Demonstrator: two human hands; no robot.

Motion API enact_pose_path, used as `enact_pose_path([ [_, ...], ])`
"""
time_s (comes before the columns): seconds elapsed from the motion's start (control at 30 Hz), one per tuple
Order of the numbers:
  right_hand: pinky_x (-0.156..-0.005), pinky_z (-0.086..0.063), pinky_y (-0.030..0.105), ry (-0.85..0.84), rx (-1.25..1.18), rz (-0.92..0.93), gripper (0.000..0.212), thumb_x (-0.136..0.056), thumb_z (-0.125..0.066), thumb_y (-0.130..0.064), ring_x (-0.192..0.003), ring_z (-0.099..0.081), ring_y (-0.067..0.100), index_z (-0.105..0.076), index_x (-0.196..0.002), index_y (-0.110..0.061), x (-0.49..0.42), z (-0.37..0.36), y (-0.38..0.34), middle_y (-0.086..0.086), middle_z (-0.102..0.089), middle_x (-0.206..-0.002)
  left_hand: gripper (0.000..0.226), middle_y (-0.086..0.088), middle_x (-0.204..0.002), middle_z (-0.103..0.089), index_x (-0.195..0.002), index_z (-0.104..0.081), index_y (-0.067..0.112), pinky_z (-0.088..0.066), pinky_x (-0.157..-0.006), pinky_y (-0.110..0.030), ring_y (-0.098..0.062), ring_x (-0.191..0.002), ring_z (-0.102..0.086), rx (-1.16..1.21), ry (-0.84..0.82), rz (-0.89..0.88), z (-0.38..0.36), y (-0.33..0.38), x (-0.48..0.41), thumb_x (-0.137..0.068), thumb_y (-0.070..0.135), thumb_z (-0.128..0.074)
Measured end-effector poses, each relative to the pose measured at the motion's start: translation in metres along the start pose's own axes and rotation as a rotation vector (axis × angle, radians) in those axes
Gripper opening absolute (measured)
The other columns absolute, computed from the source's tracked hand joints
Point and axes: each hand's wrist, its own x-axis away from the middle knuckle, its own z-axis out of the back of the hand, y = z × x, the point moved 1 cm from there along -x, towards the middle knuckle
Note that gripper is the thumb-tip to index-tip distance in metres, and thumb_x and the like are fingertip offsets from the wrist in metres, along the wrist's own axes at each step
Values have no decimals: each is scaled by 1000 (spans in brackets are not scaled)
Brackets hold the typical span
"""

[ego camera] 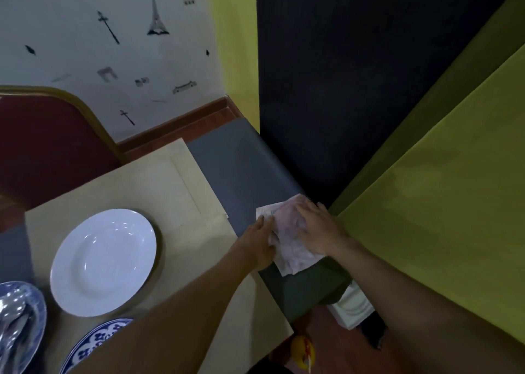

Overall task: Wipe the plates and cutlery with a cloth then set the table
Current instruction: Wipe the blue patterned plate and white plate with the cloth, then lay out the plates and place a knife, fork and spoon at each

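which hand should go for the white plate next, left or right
Left, probably. The left hand touches the edge of the cloth on the side toward the table, nearer the white plate. The right hand lies flat on the cloth, farther off, so it can take the cloth.

No readable words, numbers or brands show anywhere in this view.

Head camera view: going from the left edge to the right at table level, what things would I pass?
Blue-rimmed dish holding shiny cutlery → white plate → left hand → pinkish cloth → right hand → yellow-green panel.
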Motion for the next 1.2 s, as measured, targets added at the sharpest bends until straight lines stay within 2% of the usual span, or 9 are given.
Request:
enact_pose_path([
  [0.13, -127, -24, 48, 39, -61, -13, 63, -109, -43, -34, -160, -13, 30, -20, -166, -21, 0, 28, -23, 1, -16, -174, 60, -4, -167, -17, -158, -21, 30, -36, -118, -50, -34, -148, -31, 19, 96, 43, 39, -6, 12, -104, 45, -44],
  [0.2, -127, -20, 46, 56, -100, 6, 65, -110, -43, -39, -161, -11, 28, -19, -167, -20, 2, 46, -44, 2, -16, -174, 61, -3, -167, -20, -159, -20, 26, -33, -119, -49, -33, -149, -30, 18, 153, 60, 63, -14, 24, -105, 42, -42],
  [0.3, -126, -23, 45, 92, -133, 61, 70, -108, -45, -49, -158, -18, 28, -20, -166, -19, 4, 70, -81, 4, -24, -172, 61, -2, -168, -18, -160, -16, 25, -29, -120, -47, -31, -151, -26, 1, 252, 98, 100, -29, 48, -106, 41, -40],
  [0.47, -126, -25, 47, 106, -78, 147, 75, -107, -41, -60, -160, -17, 30, -18, -167, -21, 5, 91, -149, 4, -22, -173, 62, -5, -165, -28, -160, -20, 21, -32, -120, -46, -30, -148, -32, -9, 390, 139, 146, -65, 95, -105, 43, -41],
  [0.57, -125, -27, 51, 105, -37, 205, 75, -107, -39, -62, -160, -18, 31, -19, -167, -22, 7, 90, -195, 2, -22, -173, 62, -7, -164, -29, -159, -22, 18, -31, -120, -46, -29, -149, -31, -38, 470, 166, 163, -96, 132, -105, 41, -42],
  [0.67, -122, -31, 51, 117, -2, 261, 72, -106, -40, -63, -155, -28, 33, -29, -163, -21, 12, 86, -244, 6, -33, -169, 63, -8, -164, -29, -159, -23, 16, -31, -119, -48, -30, -149, -31, -28, 511, 208, 177, -134, 171, -104, 42, -42],
  [0.87, -122, -31, 52, 116, 30, 411, 75, -104, -42, -62, -154, -33, 33, -26, -165, -20, 30, 66, -340, 9, -33, -169, 61, -10, -160, -36, -157, -28, 13, -32, -118, -46, -30, -146, -35, 28, 600, 321, 187, -209, 249, -104, 42, -42],
  [1.0, -123, -31, 50, 107, 67, 467, 74, -105, -41, -61, -154, -32, 32, -26, -165, -20, 38, 46, -390, 7, -31, -170, 59, -12, -159, -38, -155, -33, 9, -29, -118, -38, -29, -146, -36, 53, 623, 367, 185, -247, 295, -105, 37, -45],
  [1.2, -124, -31, 47, 85, 42, 535, 70, -106, -44, -55, -154, -33, 28, -30, -163, -17, 53, 21, -439, 5, -34, -169, 53, -15, -152, -47, -151, -40, 9, -37, -112, -38, -30, -139, -44, 150, 613, 426, 171, -296, 344, -104, 33, -46],
])
